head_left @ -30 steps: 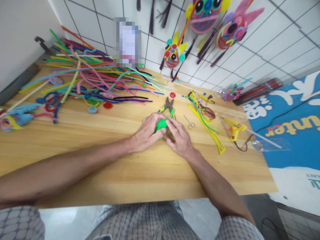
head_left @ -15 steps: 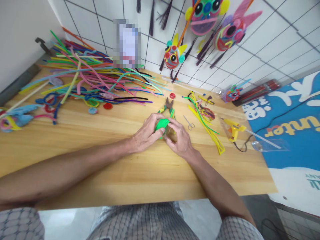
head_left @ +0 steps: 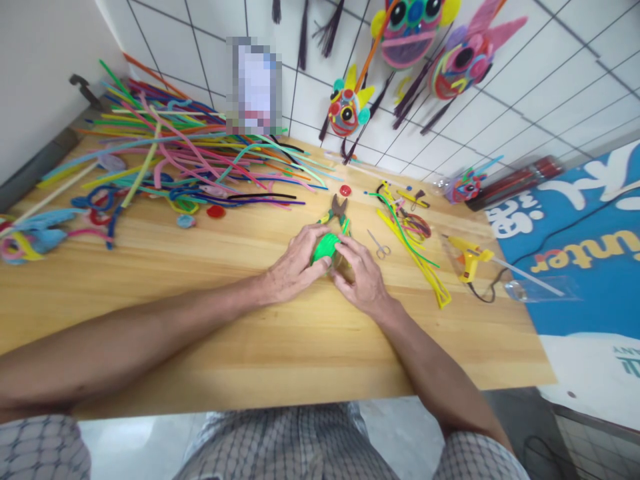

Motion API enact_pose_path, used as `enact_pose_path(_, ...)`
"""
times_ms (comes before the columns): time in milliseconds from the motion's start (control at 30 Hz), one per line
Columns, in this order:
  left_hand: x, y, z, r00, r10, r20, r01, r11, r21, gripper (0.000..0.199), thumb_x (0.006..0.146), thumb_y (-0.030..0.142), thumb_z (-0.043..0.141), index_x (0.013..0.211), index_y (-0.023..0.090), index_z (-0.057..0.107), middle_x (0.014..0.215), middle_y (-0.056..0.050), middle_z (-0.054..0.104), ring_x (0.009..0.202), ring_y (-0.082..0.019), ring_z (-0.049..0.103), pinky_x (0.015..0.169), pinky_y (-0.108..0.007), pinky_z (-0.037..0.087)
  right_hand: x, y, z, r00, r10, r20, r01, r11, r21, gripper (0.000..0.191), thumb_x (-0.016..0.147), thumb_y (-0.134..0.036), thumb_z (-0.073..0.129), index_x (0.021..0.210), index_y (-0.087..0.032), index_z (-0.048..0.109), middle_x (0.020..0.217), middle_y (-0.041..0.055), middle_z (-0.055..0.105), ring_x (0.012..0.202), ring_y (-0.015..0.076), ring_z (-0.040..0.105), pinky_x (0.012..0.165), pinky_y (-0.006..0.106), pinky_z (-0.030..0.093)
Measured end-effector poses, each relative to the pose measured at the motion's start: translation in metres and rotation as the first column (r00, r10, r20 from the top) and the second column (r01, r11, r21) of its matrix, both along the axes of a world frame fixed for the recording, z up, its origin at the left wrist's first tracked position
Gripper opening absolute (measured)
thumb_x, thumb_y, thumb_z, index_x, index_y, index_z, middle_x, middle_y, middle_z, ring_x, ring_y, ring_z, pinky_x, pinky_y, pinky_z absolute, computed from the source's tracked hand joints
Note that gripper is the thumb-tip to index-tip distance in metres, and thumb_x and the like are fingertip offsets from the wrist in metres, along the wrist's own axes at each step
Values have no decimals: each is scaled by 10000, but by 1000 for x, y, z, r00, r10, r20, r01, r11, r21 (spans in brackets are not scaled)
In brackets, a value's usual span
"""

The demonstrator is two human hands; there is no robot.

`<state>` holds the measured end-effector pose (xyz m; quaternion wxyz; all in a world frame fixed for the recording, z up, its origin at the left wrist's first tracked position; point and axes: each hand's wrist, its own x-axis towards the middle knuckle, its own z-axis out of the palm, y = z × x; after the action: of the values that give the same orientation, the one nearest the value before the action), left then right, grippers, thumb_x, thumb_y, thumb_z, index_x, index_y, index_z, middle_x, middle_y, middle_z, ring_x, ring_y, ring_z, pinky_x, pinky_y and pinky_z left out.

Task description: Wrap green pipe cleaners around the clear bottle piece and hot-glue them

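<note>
Desk: pale wood, set against a white tiled wall.
Green piece: ridged, rounded bundle between both hands near the middle of the desk. Something see-through shows at its lower edge, too blurred to name.
Left grip: the left hand is partly closed on the green piece, fingers over its far side, thumb along the near side.
Right grip: the right hand is half open and curled, fingertips at the piece's right edge, thumb lower and apart from them. Whether it clasps anything, I cannot tell.
Handling: better to let the left steady the piece while the right fingertips press lightly, a little at a time. Squeezing hard could flatten the ridges or spread gaps; turning it in small steps should keep them close and even.
Pliers: open-jawed, just beyond the hands, handles toward them. Knuckles are best kept off these.
Green stub: upright-looking, by the handles; whether it joins the piece, I cannot tell.
Small scissors: to the right of the pliers.
Strips: green and yellow farther right, a mixed heap far left.
Glue gun: yellow, toward the right end.
</note>
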<state>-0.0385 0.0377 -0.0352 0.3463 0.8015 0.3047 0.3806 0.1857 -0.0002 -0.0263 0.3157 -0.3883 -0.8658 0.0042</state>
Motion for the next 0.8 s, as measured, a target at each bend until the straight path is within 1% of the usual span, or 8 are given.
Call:
enact_pose_path(133, 1, -1, 2, 999, 22, -38, -22, 1000, 20, 477, 1072, 438, 454, 1469, 174, 452, 1475, -176, 557, 1438, -317, 487, 1223, -537, 382, 0, 0, 0, 1000, -5, 9, 5, 1000, -1, 783, 959, -142, 650, 1649, -292, 310, 1597, 169, 522, 1442, 324, 574, 1137, 569, 572)
enact_pose_path(300, 1, -2, 7, 998, 29, -48, -30, 999, -20, 453, 1063, 425, 461, 1442, 179, 498, 1425, -149, 606, 1376, -319, 541, 1186, -519, 408, -1, -1, 0, 1000, -3, -7, 3, 1000, 10, 767, 966, -150, 653, 1646, -293, 328, 1588, 166, 530, 1435, 323, 577, 1132, 568, 576)
enact_pose_path(400, 0, -2, 8, 999, 12, -30, -13, 999, -48, 439, 1067, 418, 465, 1443, 193, 488, 1421, -141, 600, 1366, -303, 543, 1185, -504, 419, -1, -1, 1, 1000, 2, -7, -2, 1000, 19, 760, 967, -142, 650, 1645, -282, 336, 1578, 169, 538, 1430, 318, 580, 1132, 562, 579)
enact_pose_path(600, -1, -1, 7, 999, -9, -33, 6, 998, -68, 454, 1066, 417, 461, 1461, 196, 442, 1441, -154, 572, 1384, -309, 522, 1190, -530, 409, 0, 0, 1, 1000, 2, -3, -2, 1000, 13, 762, 969, -149, 654, 1646, -298, 336, 1585, 163, 535, 1436, 319, 577, 1133, 564, 579)
enact_pose_path(800, -1, 1, 8, 999, -6, -53, 3, 998, -64, 445, 1049, 390, 480, 1454, 208, 459, 1429, -142, 582, 1371, -306, 533, 1177, -521, 426, 1, 1, 1, 1000, -14, 12, 14, 1000, 15, 744, 973, -159, 655, 1634, -300, 344, 1581, 163, 541, 1434, 314, 583, 1130, 564, 585)
